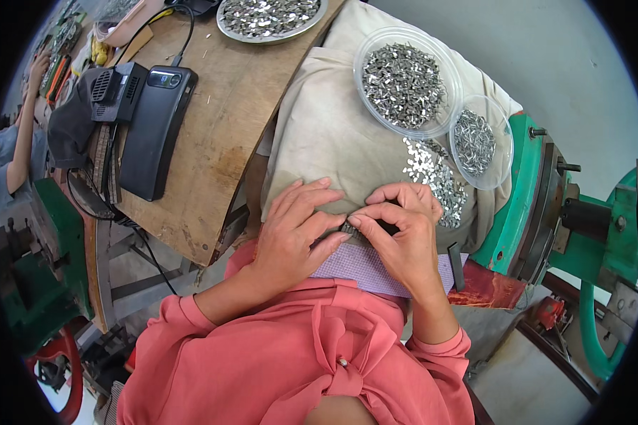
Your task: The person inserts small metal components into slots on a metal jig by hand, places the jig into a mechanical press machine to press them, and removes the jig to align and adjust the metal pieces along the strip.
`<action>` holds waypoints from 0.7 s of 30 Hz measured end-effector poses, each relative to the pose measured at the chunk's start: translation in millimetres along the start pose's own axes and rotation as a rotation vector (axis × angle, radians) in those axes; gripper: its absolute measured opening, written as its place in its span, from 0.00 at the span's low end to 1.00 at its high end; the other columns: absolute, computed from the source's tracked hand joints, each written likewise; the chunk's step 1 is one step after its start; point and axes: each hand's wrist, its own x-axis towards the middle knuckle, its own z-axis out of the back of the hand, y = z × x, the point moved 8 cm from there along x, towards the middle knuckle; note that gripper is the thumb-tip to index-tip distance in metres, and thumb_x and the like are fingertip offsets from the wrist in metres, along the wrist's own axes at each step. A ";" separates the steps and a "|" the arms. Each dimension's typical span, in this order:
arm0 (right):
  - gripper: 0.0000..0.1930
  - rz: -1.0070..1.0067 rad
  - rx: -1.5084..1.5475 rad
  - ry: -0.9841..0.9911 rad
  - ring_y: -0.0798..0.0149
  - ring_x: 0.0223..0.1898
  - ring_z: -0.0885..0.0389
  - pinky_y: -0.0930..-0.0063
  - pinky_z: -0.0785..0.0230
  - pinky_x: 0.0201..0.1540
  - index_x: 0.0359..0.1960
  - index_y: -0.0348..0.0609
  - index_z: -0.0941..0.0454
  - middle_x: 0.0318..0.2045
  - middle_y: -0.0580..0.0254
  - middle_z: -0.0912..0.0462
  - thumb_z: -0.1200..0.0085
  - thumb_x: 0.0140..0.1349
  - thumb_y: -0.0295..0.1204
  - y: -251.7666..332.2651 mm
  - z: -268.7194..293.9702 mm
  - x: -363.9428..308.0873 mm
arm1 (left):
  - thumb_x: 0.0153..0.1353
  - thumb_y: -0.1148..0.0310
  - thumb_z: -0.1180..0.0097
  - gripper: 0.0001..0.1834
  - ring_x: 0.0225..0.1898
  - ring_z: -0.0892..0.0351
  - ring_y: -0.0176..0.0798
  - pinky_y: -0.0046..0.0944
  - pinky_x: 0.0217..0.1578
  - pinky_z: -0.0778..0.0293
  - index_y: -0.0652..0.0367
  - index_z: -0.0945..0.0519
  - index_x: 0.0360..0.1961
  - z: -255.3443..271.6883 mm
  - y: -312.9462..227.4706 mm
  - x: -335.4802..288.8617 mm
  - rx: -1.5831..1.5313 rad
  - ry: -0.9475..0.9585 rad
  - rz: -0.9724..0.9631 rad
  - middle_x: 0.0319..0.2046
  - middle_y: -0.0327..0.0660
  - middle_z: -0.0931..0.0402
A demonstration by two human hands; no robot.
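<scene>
Close to my body, over a cream cloth (312, 113), both hands meet at a small dark ribbed metal piece (350, 229). My left hand (290, 230) has its thumb and index finger closed on the piece's left side, the other fingers stretched loosely. On the far side, my right hand (406, 230) pinches at the piece with thumb and forefinger; whether a tiny part sits between those fingertips is hidden. Just beyond the right hand lies a loose heap of small shiny metal bits (436, 177). A narrow dark metal bar (456, 267) rests right of my right wrist.
A clear tub (358, 71) of small metal parts and a smaller clear lid (505, 131) of pins stand beyond the heap. The wooden table (220, 142) at left bears a black power bank (156, 134) and a metal dish (227, 32). Green machinery (507, 212) stands right. Another person (18, 163) works far left.
</scene>
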 end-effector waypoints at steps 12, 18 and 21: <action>0.06 -0.008 -0.030 0.047 0.63 0.48 0.31 0.61 0.51 0.56 0.31 0.53 0.11 0.38 0.74 0.21 0.31 0.51 0.35 -0.4 -2.0 0.4 | 0.51 0.68 0.30 0.12 0.62 0.28 0.50 0.57 0.63 0.36 0.58 0.18 0.36 2.0 -1.3 0.7 -0.008 -0.032 -0.031 0.53 0.42 0.24; 0.07 -0.003 -0.044 0.069 0.63 0.47 0.31 0.62 0.50 0.56 0.31 0.53 0.11 0.38 0.74 0.21 0.31 0.51 0.36 -2.3 -1.8 0.6 | 0.51 0.67 0.30 0.12 0.63 0.29 0.52 0.59 0.64 0.38 0.56 0.17 0.36 0.1 1.6 -1.0 -0.034 -0.017 0.002 0.54 0.42 0.23; 0.06 0.026 -0.054 0.046 0.63 0.47 0.31 0.62 0.50 0.56 0.31 0.53 0.11 0.37 0.74 0.22 0.31 0.51 0.36 -0.1 0.6 0.5 | 0.52 0.67 0.31 0.12 0.62 0.28 0.50 0.57 0.63 0.36 0.57 0.18 0.36 1.8 -2.8 0.9 -0.007 -0.025 -0.033 0.52 0.42 0.24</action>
